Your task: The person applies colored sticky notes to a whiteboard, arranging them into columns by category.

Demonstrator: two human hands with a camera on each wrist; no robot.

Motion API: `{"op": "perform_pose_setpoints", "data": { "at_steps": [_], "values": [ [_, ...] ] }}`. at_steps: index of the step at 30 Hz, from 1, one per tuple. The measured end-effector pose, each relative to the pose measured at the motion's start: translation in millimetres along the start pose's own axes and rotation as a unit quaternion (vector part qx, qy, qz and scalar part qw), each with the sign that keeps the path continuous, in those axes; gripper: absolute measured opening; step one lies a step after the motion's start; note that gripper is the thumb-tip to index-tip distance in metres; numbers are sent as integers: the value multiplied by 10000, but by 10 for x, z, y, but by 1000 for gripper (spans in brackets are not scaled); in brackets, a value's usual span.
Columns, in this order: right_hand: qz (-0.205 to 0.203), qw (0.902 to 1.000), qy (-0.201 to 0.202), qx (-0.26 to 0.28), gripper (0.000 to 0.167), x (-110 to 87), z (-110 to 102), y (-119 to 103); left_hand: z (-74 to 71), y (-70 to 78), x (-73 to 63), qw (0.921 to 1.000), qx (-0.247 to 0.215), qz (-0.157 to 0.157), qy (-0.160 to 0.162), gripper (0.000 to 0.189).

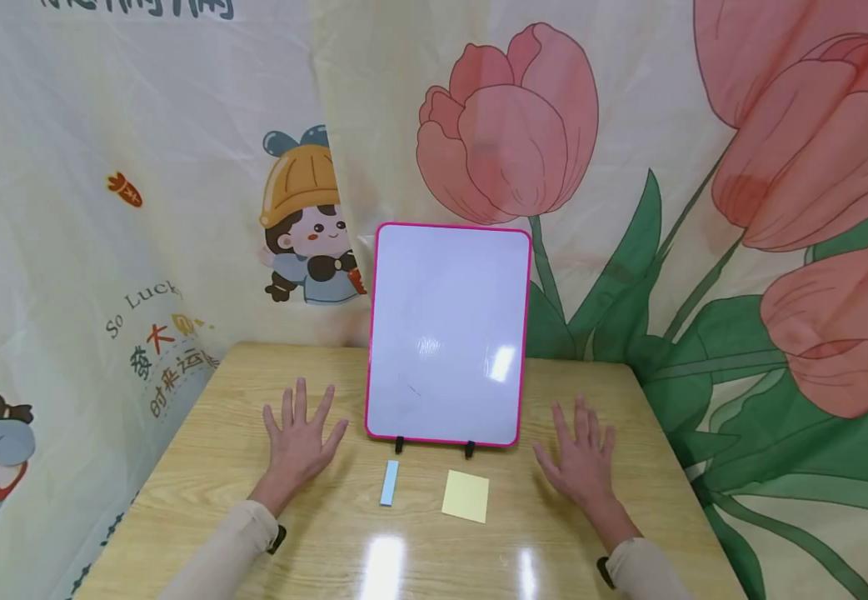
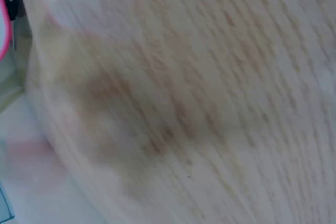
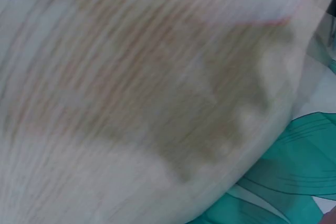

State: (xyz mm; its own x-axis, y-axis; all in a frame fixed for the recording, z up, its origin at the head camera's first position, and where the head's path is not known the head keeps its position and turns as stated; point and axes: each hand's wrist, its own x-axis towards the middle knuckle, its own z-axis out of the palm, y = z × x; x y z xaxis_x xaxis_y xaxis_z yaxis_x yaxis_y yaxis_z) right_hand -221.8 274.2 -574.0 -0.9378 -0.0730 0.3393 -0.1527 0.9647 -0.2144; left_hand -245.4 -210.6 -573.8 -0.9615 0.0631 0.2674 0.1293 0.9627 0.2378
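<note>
My left hand is at the left of the wooden table, palm down with its fingers spread and nothing in them. On the other side my right hand is held the same way, also holding nothing. Between and beyond them a whiteboard with a pink rim leans back on black feet. In front of the board lie a narrow light-blue strip and a square pale-yellow sticky note. Both wrist views show mostly blurred wood grain with a shadow across it.
A printed cloth with large tulips and cartoon figures hangs behind the table and down its sides. Bright light reflections lie on the tabletop near the front and on the whiteboard. A pink board edge shows at the left wrist view's border.
</note>
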Motion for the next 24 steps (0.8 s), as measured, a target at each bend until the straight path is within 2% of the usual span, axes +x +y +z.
{"op": "perform_pose_setpoints", "data": {
  "at_steps": [6, 11, 18, 24],
  "values": [
    [-198, 9997, 136, 18, 81, 69, -38, -115, -55, 103, 40, 9997, -92, 175, 113, 72],
    [-468, 9986, 224, 140, 83, 116, -95, -288, -98, 279, 20, 9991, -127, 373, 176, 73],
    [-964, 9949, 207, 227, 85, 138, -110, -510, -152, 588, -13, 9928, -312, 1011, 562, 73],
    [-1384, 9897, 215, 283, 86, 85, -60, -665, -102, 811, -103, 9832, -262, 1624, 792, 74]
  ]
}}
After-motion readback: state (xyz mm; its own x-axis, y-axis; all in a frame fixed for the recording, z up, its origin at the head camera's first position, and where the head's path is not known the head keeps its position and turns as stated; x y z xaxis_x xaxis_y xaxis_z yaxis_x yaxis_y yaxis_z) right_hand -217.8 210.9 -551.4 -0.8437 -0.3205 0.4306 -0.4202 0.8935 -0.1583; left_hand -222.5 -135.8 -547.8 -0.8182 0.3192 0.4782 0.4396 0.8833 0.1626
